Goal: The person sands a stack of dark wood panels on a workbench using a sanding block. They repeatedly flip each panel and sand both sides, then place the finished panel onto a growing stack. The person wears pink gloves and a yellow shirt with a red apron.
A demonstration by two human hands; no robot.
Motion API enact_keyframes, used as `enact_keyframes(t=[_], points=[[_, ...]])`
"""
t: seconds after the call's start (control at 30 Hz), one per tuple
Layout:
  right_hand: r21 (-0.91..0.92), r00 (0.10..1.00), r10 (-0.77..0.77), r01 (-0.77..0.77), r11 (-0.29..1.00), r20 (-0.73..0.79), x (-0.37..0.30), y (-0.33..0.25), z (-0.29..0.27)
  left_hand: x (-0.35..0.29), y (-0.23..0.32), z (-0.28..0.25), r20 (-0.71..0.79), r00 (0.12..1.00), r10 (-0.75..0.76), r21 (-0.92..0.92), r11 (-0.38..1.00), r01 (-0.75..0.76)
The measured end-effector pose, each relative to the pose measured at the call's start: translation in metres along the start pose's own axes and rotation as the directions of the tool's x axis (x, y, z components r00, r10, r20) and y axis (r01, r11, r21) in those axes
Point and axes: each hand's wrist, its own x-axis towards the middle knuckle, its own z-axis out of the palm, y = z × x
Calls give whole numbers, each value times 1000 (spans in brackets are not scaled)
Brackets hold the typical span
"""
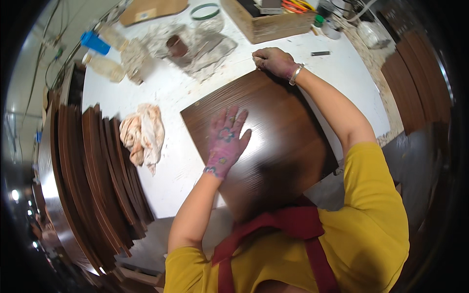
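Note:
A dark brown wood-grain board (288,122) with a glossy face lies tilted on the white table, its near corner reaching my apron. My left hand (227,139), in a purple flowered glove, rests flat on the board's left part with fingers spread. At the far corner of the board is my right hand (276,62), in a stained glove with a bracelet at the wrist. Its fingers are curled together by the edge; what they hold, if anything, is hidden. A crumpled, stained cloth (144,134) lies left of the board.
Stacked brown boards (93,171) stand along the left side, more boards (415,78) at the right. On the white table (171,190) are a brown cup (177,46) on a grey rag, clear bottles (103,67), a wooden box (251,29), and a small dark strip (320,53).

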Motion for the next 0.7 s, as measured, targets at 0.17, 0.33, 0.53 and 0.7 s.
enact_keyframes(t=[0.17,0.33,0.53,0.7], points=[[-43,992,-17,12,999,-128,9,94,-44,4,7,-11,-2,1000,27,-2,1000,-27],[746,987,148,-50,664,-66,-27,71,-47,5,6,-10,-13,1000,19,16,1000,-19],[610,993,111,-67,790,-34,-48,69,-32,8,10,-13,-10,999,51,50,997,-50],[606,988,101,-154,780,121,-83,40,-61,3,5,-7,-51,997,53,72,996,-49]])
